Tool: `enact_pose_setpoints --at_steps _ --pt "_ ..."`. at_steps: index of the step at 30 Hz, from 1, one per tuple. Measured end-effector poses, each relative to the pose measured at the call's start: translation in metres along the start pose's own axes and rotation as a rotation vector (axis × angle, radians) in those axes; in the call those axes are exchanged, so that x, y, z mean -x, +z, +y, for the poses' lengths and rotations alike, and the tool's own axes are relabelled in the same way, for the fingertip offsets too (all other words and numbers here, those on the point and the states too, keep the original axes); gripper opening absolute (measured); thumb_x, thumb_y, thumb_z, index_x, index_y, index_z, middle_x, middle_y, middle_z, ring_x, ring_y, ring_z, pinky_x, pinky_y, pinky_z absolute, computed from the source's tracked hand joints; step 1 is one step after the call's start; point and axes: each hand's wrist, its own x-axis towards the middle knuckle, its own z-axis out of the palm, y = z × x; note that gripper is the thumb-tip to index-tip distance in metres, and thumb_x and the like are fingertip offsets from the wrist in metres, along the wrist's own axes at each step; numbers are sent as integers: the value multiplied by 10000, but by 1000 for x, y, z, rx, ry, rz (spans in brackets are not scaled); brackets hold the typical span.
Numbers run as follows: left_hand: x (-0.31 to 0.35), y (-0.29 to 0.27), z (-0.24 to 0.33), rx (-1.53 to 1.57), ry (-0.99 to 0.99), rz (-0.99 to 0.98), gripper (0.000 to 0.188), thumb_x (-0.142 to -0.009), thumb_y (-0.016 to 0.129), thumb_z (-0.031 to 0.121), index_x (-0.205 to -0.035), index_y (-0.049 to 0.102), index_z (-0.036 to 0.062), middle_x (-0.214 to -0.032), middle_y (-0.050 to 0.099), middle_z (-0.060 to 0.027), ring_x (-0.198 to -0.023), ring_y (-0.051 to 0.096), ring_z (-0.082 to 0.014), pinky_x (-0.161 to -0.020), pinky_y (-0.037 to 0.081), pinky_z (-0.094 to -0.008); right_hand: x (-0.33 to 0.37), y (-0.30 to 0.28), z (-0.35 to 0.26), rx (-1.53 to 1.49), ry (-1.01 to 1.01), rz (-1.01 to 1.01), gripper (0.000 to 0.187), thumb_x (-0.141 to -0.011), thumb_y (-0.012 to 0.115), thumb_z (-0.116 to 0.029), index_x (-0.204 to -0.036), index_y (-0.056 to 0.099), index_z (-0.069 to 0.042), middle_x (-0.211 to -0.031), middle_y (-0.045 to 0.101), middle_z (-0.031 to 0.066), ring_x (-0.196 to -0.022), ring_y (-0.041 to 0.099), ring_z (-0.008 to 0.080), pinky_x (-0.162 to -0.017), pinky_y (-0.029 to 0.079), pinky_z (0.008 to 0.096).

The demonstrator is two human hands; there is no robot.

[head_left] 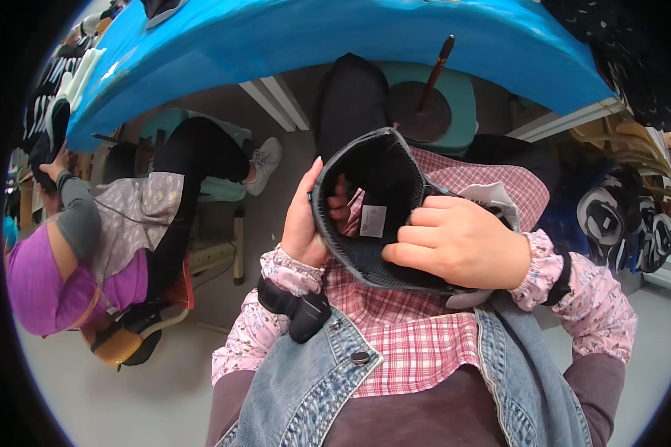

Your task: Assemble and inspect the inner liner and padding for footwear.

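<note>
In front of my lap I hold a black boot upper (380,175), its wide opening turned toward me. A white label (373,221) shows on its dark lining. My left hand (311,220) grips the left rim, with the thumb outside and fingertips showing inside the opening. On the right side, my right hand (455,242) is closed over the edge with its fingers curled; whether it also pinches something small is hidden. A grey-white flap (492,197) sticks out behind the right hand.
A blue-covered table (335,37) curves across the far side. Beyond my lap, a brush (436,71) stands upright in a round dark pot (421,112) on a turquoise stool (464,97). A co-worker (74,276) sits at the left. Several shoes (608,216) hang at the right.
</note>
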Motion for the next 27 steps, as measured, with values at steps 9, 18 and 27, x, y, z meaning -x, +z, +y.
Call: enact_pose_setpoints --at_steps 9,18,27 --pt "-4 28 -11 -211 228 277 306 -940 495 353 -961 597 65 -803 615 -12 -659 561 -98 -610 478 -239 10 -24 -3 -256 373 -3 427 -721 661 -21 -1133 569 -85 -793 624 92 -744 608 275 -659 475 387" --pt "-1 41 0 -275 36 126 393 -941 463 399 -880 552 20 -739 529 -20 -489 385 -59 -426 306 -191 28 -73 17 -145 613 4 269 -778 688 -123 -956 508 -30 -711 556 107 -661 596 251 -586 460 334" --pt "7 38 -8 -253 12 194 391 -937 462 419 -885 560 44 -726 536 5 -484 396 -51 -412 299 -169 -15 -41 29 205 423 262 358 -694 728 -173 -932 498 -38 -885 529 98 -827 576 261 -695 475 335"
